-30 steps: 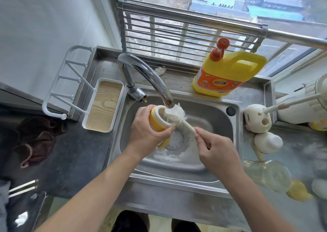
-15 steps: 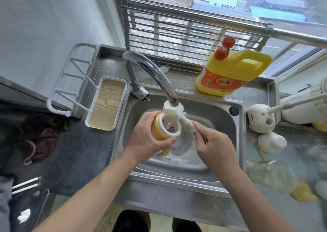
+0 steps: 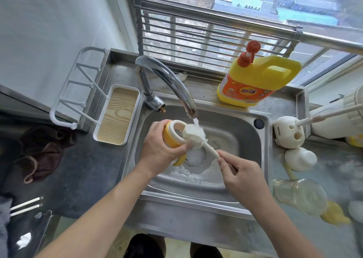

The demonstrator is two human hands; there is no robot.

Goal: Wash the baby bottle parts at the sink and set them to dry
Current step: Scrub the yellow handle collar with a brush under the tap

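Observation:
My left hand (image 3: 159, 151) grips a yellow bottle collar with a cream ring (image 3: 172, 135) over the steel sink (image 3: 243, 132). My right hand (image 3: 241, 176) pinches the handle of a white bottle brush (image 3: 195, 135). The brush's foamy head lies across the ring's right edge, right under water running from the tap (image 3: 167, 80). A clear bottle body (image 3: 300, 195) lies on its side on the right counter. A white dome-shaped cap (image 3: 299, 158) and a yellow part (image 3: 335, 214) rest near it.
A yellow detergent jug (image 3: 255, 82) stands behind the sink. A white brush holder (image 3: 286, 134) sits at the sink's right rim. A white drying rack with a wood-look tray (image 3: 115, 116) is left of the sink, with a dark cloth (image 3: 39, 155) beside it.
The brush head has come out of the ring and now lies across its right edge, and my right hand has slid lower down the handle. Water keeps running.

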